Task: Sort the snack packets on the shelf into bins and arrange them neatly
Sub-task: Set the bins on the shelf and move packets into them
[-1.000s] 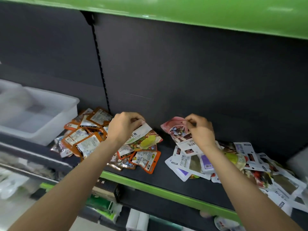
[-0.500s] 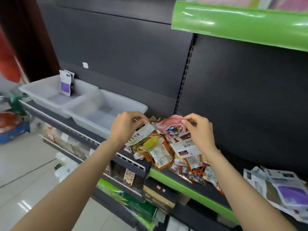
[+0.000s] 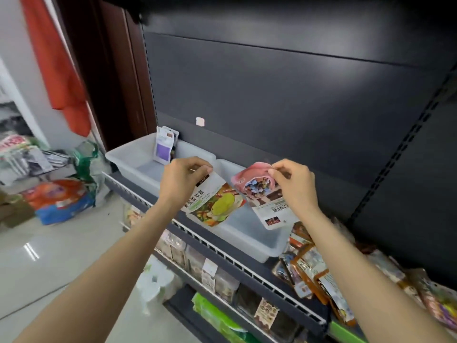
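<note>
- The left hand (image 3: pixel 183 180) pinches the top edge of a green and white snack packet (image 3: pixel 214 205). The packet hangs down over the right bin (image 3: pixel 249 240).
- The right hand (image 3: pixel 295 185) pinches two packets at their tops: a pink packet (image 3: pixel 254 183) in front and a white packet (image 3: pixel 274 214) behind it. They hang at about 3 o'clock from the green packet, just beside it.
- Two clear bins sit side by side on the dark shelf (image 3: pixel 247 266). The left bin (image 3: pixel 133 160) is at about 10 o'clock from the left hand.
- A white and purple packet (image 3: pixel 163 148) stands up in the left bin, leaning on its back wall.
- A pile of orange packets (image 3: pixel 314 276) lies on the shelf at about 5 o'clock from the right bin, touching its corner.
- More packets (image 3: pixel 435 298) lie further along the shelf at 4 o'clock, but they look blurry.
</note>
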